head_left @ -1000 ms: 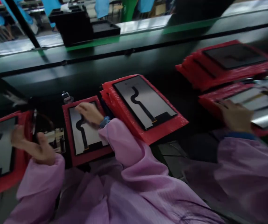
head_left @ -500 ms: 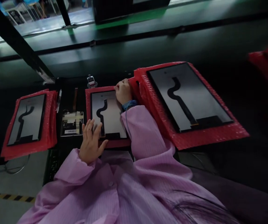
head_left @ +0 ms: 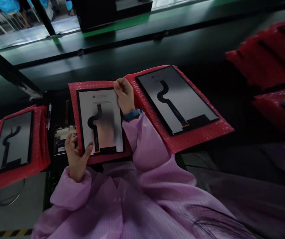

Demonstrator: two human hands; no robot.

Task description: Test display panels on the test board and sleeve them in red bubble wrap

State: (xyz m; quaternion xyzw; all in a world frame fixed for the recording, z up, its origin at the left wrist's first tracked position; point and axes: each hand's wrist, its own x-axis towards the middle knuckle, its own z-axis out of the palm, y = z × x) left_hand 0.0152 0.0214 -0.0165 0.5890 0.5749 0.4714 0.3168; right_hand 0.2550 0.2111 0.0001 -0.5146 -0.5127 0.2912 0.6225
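In front of me an LCD panel with a curved black flex cable lies on a red bubble-wrap sheet; both appear slightly raised. My left hand grips their lower left edge, thumb over the panel's face and fingers at the outer side. At the top right corner, my right hand has its fingers curled closed on the panel and wrap edge. A blue band circles that wrist. Just right of it, a second LCD panel rests on a stack of red bubble wrap.
Another panel tops a red wrapped stack at left. Between lie a circuit board, a pen and a thin brown strip. More red wrap stands far right. A dark post slants at left.
The middle panel and its wrap have come up and left, now partly covering the circuit board. My left hand has gone from lying spread to gripping the edge. The view has turned right.
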